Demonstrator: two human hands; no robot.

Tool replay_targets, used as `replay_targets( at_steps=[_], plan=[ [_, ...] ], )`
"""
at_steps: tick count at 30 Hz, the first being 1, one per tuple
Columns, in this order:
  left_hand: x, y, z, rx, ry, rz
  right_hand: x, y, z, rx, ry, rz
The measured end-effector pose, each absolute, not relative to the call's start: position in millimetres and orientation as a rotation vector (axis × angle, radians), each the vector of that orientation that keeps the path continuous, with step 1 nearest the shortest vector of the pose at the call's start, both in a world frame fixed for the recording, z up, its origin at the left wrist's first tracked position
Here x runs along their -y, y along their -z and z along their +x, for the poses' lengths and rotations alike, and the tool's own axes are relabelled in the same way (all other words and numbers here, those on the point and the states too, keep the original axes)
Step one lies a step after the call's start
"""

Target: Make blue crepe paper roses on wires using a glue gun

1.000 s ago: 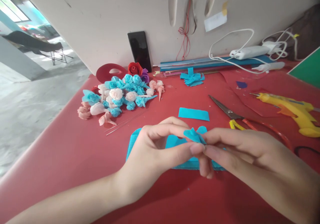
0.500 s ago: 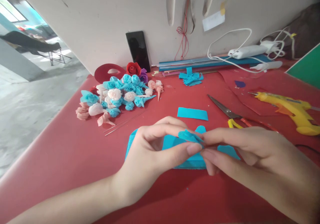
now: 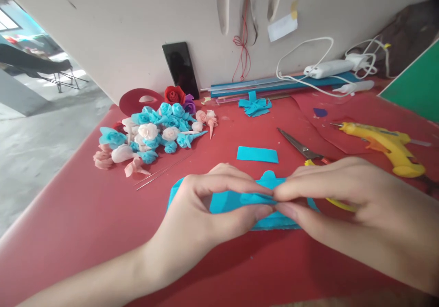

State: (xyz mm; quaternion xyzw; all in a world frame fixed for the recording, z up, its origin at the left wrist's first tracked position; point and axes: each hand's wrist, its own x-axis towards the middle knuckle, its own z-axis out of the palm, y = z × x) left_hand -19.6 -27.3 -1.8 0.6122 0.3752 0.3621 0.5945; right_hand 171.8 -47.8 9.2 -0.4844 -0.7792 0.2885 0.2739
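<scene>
Between the fingertips of both hands is a small blue crepe paper petal (image 3: pixel 258 199), mostly hidden by the fingers. My left hand (image 3: pixel 202 224) pinches it from the left with thumb and forefinger. From the right, the thumb and forefinger of my right hand (image 3: pixel 336 202) press on its other end, and the fingertips of the two hands meet. Beneath them lies folded blue crepe paper (image 3: pixel 219 203), partly covered by the hands. Just beyond sits a blue paper strip (image 3: pixel 257 155). Scissors (image 3: pixel 298 146) with red and yellow handles lie partly under my right hand.
Blue, white and pink paper flowers (image 3: pixel 148 131) are heaped at the left, near thin wires (image 3: pixel 154 178). A yellow glue gun (image 3: pixel 380 142) lies at the right. Blue paper scraps (image 3: pixel 254 106), a leaning phone (image 3: pixel 181 69) and a white power strip (image 3: pixel 329 68) are at the back.
The blue petal has turned flatter between the fingertips, so less of it shows. My right hand has shifted slightly, uncovering more yellow scissor handle. The whole view has moved a little.
</scene>
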Motion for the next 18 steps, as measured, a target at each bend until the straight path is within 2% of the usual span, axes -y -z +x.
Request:
replay_targets(
  at_steps=[6,18],
  plan=[
    [26.9,0.1,-19.1,-0.901,-0.809,1.569,46.8,-8.5,177.5,2.204,-0.659,-1.308],
    [25.0,0.1,-17.9,-0.901,-0.76,1.763,51.0,-13.8,175.7,2.182,-0.71,-1.319]
  ],
)
